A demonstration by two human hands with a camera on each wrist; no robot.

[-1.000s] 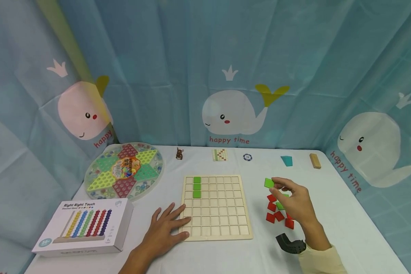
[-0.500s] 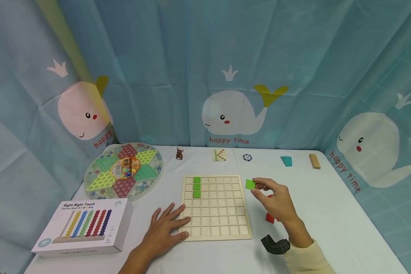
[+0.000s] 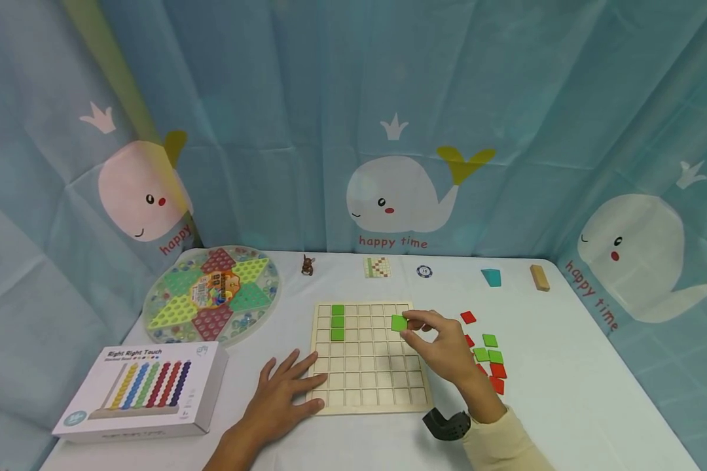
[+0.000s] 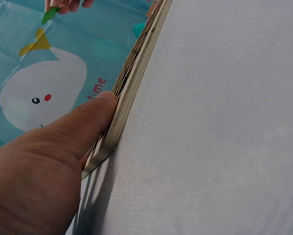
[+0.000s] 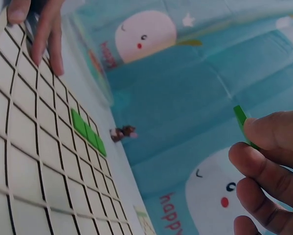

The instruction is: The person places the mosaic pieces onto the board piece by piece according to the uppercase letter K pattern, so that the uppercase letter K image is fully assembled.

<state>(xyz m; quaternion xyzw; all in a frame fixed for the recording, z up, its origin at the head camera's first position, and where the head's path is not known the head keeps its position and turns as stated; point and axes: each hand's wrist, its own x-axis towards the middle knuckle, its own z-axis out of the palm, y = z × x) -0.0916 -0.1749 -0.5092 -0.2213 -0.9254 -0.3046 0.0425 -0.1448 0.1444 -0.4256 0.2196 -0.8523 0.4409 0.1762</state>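
Note:
A square wooden grid board (image 3: 368, 373) lies on the white table, with three green square tiles (image 3: 338, 322) in a column of its cells near the upper left. My left hand (image 3: 284, 396) rests with spread fingers on the board's left edge; in the left wrist view its thumb (image 4: 95, 110) lies along the rim. Between thumb and fingers, my right hand (image 3: 444, 347) pinches one green tile (image 3: 398, 323), held above the board's upper right part. The right wrist view shows that tile (image 5: 240, 116) edge-on, raised off the board.
Right of the board lie loose red tiles (image 3: 497, 371) and green tiles (image 3: 490, 340), some partly behind the right hand. A white game box (image 3: 147, 392) and round marble board (image 3: 212, 294) stand left. Along the back are a small figurine (image 3: 308, 265), pattern card (image 3: 378, 267), chip (image 3: 424, 271), teal piece (image 3: 491, 277) and wooden block (image 3: 539, 278).
My right hand has carried the green tile leftward from over the loose tiles to above the board, uncovering more of the pile. The left hand has stayed in place.

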